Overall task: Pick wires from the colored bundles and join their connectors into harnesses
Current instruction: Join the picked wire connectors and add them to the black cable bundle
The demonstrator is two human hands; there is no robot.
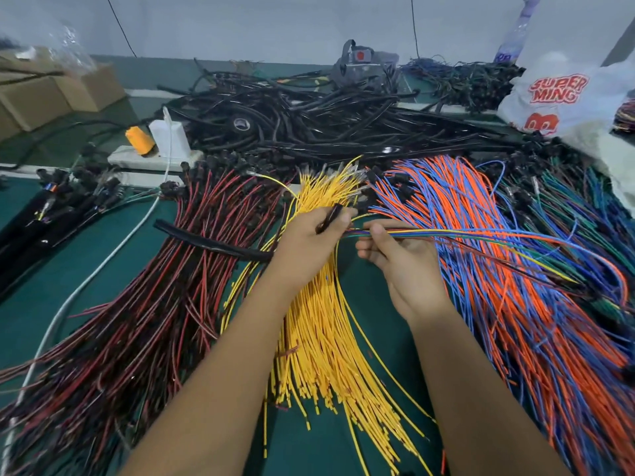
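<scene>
My left hand (311, 240) grips a black sleeve tube (213, 243) whose end pokes out between thumb and fingers, above the yellow wire bundle (323, 338). My right hand (398, 259) pinches a thin mixed-colour group of wires (481, 235) that runs right over the orange and blue bundle (508, 269). The wire ends meet the tube at my left fingertips. A red and black bundle (165, 286) with black connectors lies to the left.
A heap of black sleeved harnesses (309, 121) fills the back of the green table (364, 293). A power strip with a white charger (168, 139) and an orange plug sits back left, cardboard boxes (51, 94) beyond it. A printed plastic bag (563, 94) sits back right, green-blue wires (567, 201) below it.
</scene>
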